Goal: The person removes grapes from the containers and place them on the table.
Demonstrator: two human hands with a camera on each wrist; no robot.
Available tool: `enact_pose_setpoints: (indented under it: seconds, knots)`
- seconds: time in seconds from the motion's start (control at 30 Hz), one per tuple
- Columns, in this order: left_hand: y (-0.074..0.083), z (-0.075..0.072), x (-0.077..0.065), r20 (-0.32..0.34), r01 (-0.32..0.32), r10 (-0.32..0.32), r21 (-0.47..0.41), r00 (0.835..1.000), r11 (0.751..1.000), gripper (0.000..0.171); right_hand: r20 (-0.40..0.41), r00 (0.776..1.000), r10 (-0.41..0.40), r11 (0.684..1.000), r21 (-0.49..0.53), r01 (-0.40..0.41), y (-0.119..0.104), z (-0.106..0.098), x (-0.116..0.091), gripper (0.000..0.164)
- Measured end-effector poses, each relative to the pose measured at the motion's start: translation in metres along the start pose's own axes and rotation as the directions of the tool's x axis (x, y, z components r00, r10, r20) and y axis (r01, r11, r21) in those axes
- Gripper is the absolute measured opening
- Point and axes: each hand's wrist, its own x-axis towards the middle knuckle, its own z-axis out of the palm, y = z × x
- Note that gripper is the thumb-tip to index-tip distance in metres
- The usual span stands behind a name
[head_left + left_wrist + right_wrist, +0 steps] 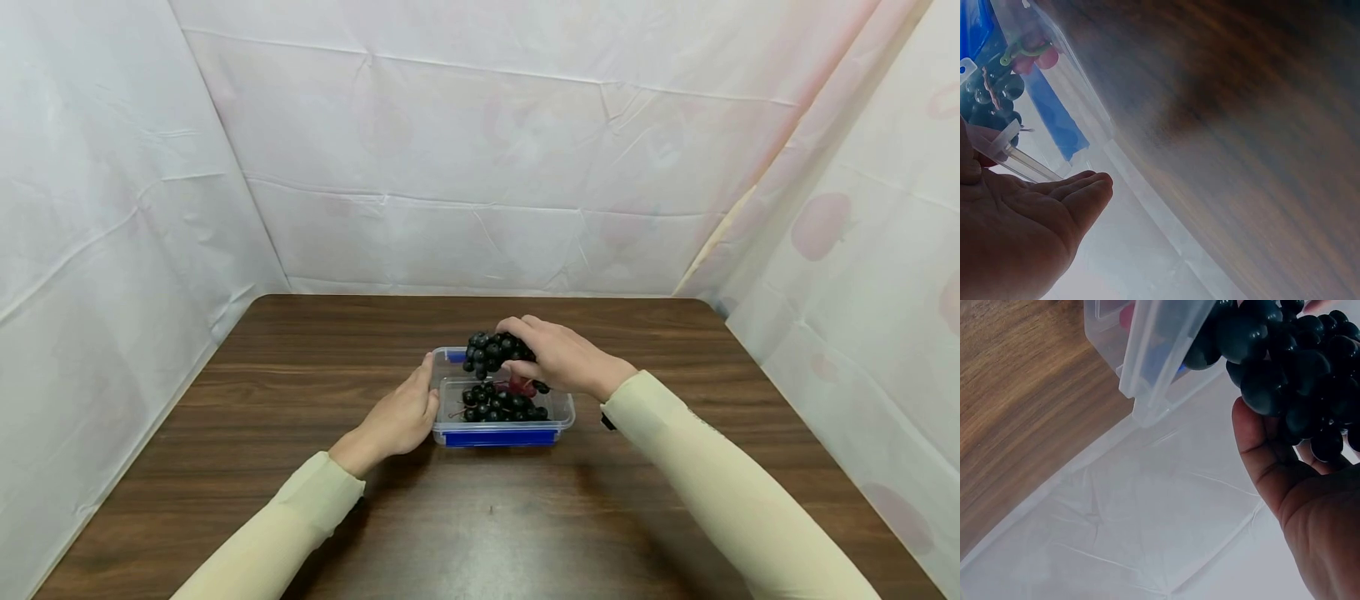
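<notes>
A clear plastic container [565, 410] with blue clips stands on the table. Over its back half, my right hand [558, 354] grips a bunch of black grapes [491, 350], fingers on top and thumb beneath; the right wrist view shows the same grapes [1266, 387] close up beside the container wall. A second black bunch [498, 408] lies inside at the front, with small red round fruit [521, 386] behind it. Against the container's left side rests my left hand [397, 415], its fingers straight. In the left wrist view, the red fruit [1047, 57] shows near a green stem.
The brown wood-grain table [300, 375] extends around the container on all sides. White sheeting [480, 150] hangs behind the table's back edge, and more sheeting [862, 275] runs along the right side.
</notes>
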Motion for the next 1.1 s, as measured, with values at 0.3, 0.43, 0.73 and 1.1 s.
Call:
enact_pose_setpoints:
  seconds: [0.3, 0.43, 0.73, 1.1]
  knots:
    - [-0.001, 0.000, 0.000, -0.006, -0.005, 0.005, 0.006, 1.000, 1.000, 0.068, -0.040, 0.999, 0.017, 1.000, -0.004, -0.017, 0.000, -0.009, -0.003, 0.049]
    - [-0.001, 0.000, 0.000, -0.009, -0.004, 0.004, 0.008, 1.000, 1.000, 0.068, -0.046, 0.998, 0.035, 0.999, -0.001, -0.035, -0.001, -0.014, -0.003, 0.048]
    - [-0.001, 0.000, 0.000, -0.004, -0.003, 0.003, -0.003, 1.000, 1.000, 0.068, -0.052, 0.997, 0.049, 0.999, -0.005, -0.049, 0.000, -0.021, -0.006, 0.050]
    - [-0.002, 0.001, 0.001, -0.009, -0.004, 0.004, 0.003, 1.000, 1.000, 0.069, -0.068, 0.995, 0.070, 0.998, 0.003, -0.070, 0.004, -0.026, -0.012, 0.053]
